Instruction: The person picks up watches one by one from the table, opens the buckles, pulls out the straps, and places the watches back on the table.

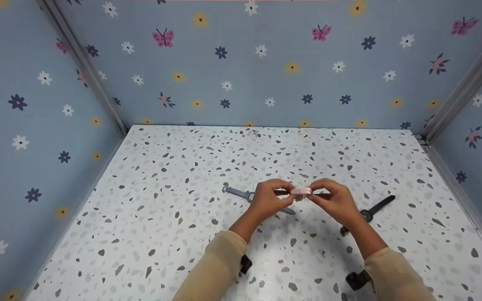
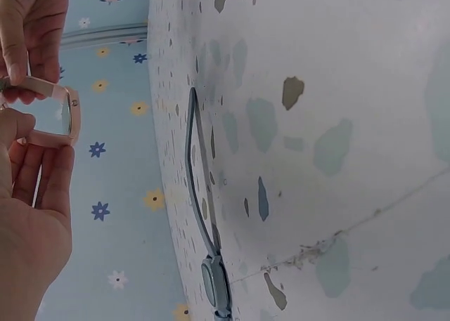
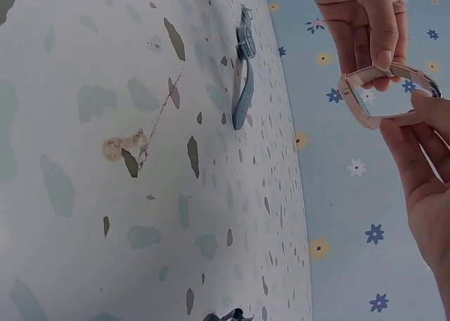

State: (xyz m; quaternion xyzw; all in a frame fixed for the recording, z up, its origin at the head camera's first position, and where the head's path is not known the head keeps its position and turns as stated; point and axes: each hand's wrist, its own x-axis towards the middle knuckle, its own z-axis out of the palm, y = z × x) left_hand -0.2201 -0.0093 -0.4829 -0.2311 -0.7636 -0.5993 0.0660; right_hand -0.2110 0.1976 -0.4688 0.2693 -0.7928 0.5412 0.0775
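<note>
Held up over the table is a pink watch (image 1: 301, 191), its strap forming a loop. My left hand (image 1: 269, 198) pinches one side of it between thumb and fingers. On the other side my right hand (image 1: 336, 201) grips it the same way. The left wrist view shows the pale pink loop (image 2: 74, 114) with my left hand (image 2: 39, 215) below it and my right hand (image 2: 35, 29) above. From the right wrist, the loop (image 3: 358, 103) appears stretched between both hands, a shiny part at its far end.
A grey-blue watch (image 1: 237, 192) lies on the speckled white table (image 1: 161, 217), partly behind my left hand. Beside my right forearm lies a black watch (image 1: 381, 205). Flowered blue panels (image 1: 241, 62) enclose the table at the back and both sides.
</note>
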